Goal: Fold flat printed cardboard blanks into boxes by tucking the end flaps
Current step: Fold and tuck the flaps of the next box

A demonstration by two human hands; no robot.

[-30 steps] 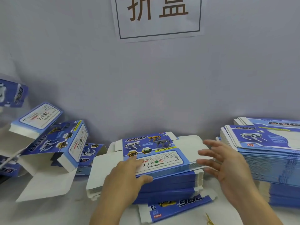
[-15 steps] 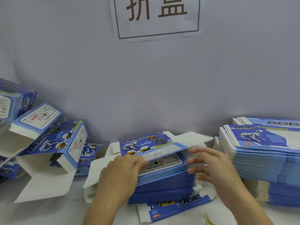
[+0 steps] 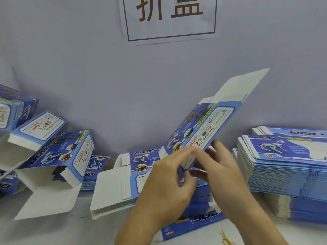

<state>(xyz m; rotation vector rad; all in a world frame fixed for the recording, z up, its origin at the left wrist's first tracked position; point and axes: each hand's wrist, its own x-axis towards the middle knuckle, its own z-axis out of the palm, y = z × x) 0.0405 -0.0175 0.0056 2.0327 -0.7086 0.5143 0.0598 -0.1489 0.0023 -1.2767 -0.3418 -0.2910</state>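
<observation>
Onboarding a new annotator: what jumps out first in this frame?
A flat blue printed blank, held tilted up at centre, its lower end pinched by the left hand and the right hand. Under them sits the centre stack of blanks; a taller stack stands at right. Folded boxes pile up at left, and a paper sign hangs on the wall.

left hand (image 3: 168, 184) raised ahead of the body, fingers curled, thumb and fingertips pinching a thin edge. right hand (image 3: 217, 167) just beside it, nearly touching, fingers curled inward at the same point (fingertips partly hidden). both forearms bare, converging from below.
</observation>
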